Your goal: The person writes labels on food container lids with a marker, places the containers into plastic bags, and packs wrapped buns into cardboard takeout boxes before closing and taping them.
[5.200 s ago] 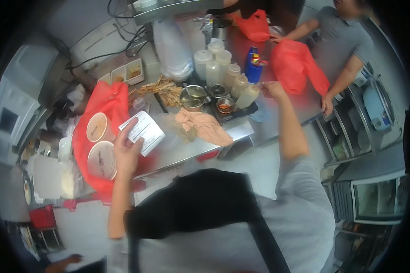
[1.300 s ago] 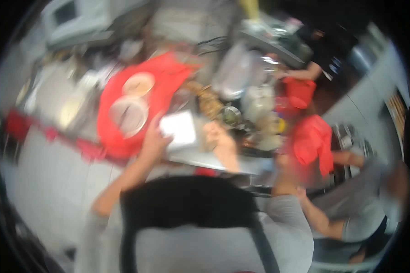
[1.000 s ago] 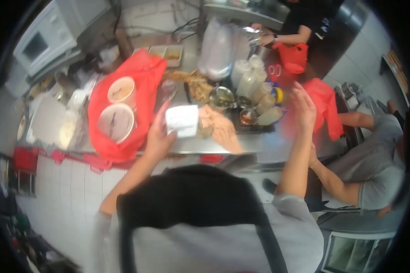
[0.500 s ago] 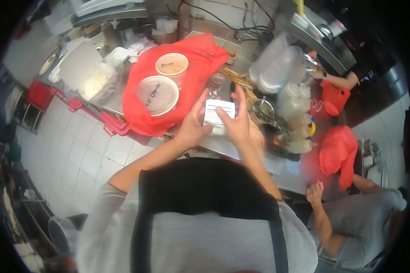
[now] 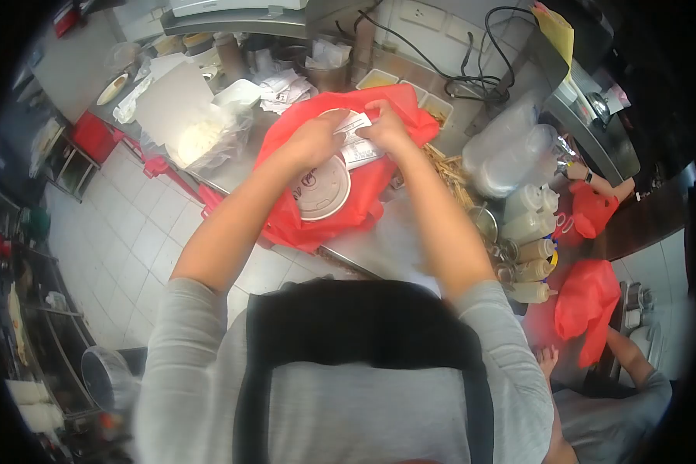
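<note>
A red plastic bag (image 5: 402, 179) lies spread open on the counter with two lidded white tubs on it. The nearer tub (image 5: 326, 195) has handwriting on its lid; the farther one is mostly covered by my hands and the paper. A printed receipt (image 5: 360, 151) is stretched between my hands just above the tubs. My left hand (image 5: 317, 141) pinches its left side, over the tubs. On the other side, my right hand (image 5: 387, 127) grips the receipt's upper right with closed fingers. Some fingertips are hidden behind the paper.
Squeeze bottles (image 5: 535, 224) and stacked clear plastic lids (image 5: 510, 158) stand to the right. On the left is a plastic bag of white food (image 5: 201, 143). A co-worker's hand (image 5: 547, 359) rests near another red bag (image 5: 588, 298) at lower right.
Both my hands have moved forward and left with the receipt, from beside the red bag to over the tubs. The camera view has shifted too.
</note>
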Tool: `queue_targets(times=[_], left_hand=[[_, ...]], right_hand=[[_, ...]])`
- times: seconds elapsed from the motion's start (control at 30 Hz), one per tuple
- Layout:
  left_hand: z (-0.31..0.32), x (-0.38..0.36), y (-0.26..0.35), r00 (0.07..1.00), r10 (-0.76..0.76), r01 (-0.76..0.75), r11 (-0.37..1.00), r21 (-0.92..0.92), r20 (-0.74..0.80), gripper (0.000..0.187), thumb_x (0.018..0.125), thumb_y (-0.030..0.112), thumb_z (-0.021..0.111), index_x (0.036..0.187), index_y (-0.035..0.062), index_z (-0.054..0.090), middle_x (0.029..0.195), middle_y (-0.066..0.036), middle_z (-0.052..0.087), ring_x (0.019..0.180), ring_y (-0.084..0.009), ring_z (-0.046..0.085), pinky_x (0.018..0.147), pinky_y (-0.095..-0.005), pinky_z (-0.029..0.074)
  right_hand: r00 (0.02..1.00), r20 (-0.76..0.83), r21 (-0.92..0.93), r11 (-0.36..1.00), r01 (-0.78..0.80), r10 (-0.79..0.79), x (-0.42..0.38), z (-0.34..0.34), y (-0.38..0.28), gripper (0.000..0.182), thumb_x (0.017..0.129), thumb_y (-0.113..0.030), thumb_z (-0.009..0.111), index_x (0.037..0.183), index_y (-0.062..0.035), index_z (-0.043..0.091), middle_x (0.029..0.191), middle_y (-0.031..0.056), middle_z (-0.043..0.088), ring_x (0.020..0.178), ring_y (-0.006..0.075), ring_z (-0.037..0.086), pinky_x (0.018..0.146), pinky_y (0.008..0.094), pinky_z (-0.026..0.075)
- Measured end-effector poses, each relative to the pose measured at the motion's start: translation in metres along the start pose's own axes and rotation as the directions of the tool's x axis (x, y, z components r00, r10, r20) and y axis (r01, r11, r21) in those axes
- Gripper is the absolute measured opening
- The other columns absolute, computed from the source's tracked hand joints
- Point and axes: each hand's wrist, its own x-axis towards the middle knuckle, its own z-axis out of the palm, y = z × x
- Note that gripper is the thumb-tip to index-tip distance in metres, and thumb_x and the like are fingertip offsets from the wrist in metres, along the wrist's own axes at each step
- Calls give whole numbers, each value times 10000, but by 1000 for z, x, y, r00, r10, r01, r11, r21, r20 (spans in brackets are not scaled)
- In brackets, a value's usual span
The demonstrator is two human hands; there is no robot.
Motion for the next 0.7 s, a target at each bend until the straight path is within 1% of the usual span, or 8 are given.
queue_targets(times=[0.03,0.13,0.23,0.33,0.43,0.53,0.63,0.7], left_hand=[[4,5,1,980,-103,108,994,-21,169,519,873,193,497,1354,43,374,1395,-219,350,1284,-342,351,1049,-377,312],[17,10,-19,990,59,-86,972,218,128,535,883,241,495,1360,39,363,1405,-211,342,1291,-325,353,1056,-339,298],[3,6,-23,977,94,-78,993,-88,192,560,874,232,511,1374,46,342,1429,-198,309,1300,-326,339,1062,-359,290],[-9,-8,-11,988,152,-147,977,-156,24,500,849,210,552,1320,90,438,1439,-194,288,1312,-350,310,1071,-384,275],[-20,-23,-18,939,229,-115,913,391,-256,417,799,178,606,1212,152,551,1437,-189,289,1310,-378,297,1058,-409,298],[-28,-33,-40,943,2,141,905,402,-333,321,755,187,632,1072,134,624,1435,-177,292,1203,-405,425,969,-382,407],[-34,-39,-59,952,-285,287,958,0,-108,284,729,141,630,1013,137,649,1315,-193,452,1108,-362,517,933,-390,428],[-33,-42,-71,972,-232,230,972,-42,-42,264,722,91,602,977,125,663,1157,-195,555,1024,-345,565,897,-391,448]], right_hand=[[999,-8,-85,996,41,-42,1,-3,2,468,695,-42,708,1112,-48,497,954,136,630,839,205,623,704,322,502],[996,-81,-54,998,21,-25,-2,-37,24,380,706,-121,708,1044,-33,559,919,131,638,834,219,627,710,328,499],[980,-90,110,980,-168,178,-34,-100,46,364,690,-210,717,988,-28,615,940,143,647,851,248,630,734,332,498],[959,-60,-315,906,-283,278,-28,-109,110,423,658,-204,724,1032,-41,610,991,151,648,884,281,630,771,353,495],[990,-47,-518,851,89,-133,-30,-69,119,517,641,-177,750,1121,-80,584,917,125,657,848,270,639,746,360,505],[985,-84,-394,913,109,-154,-23,-41,136,478,598,-184,730,1049,-73,619,1006,154,649,934,333,617,836,397,474],[990,-130,-459,881,-111,57,-41,-73,102,484,571,-196,739,1029,-86,627,933,144,668,875,318,636,785,393,496],[971,-212,-432,881,-192,108,-52,-109,89,405,583,-207,736,950,-82,618,839,123,674,777,248,657,719,368,513]])
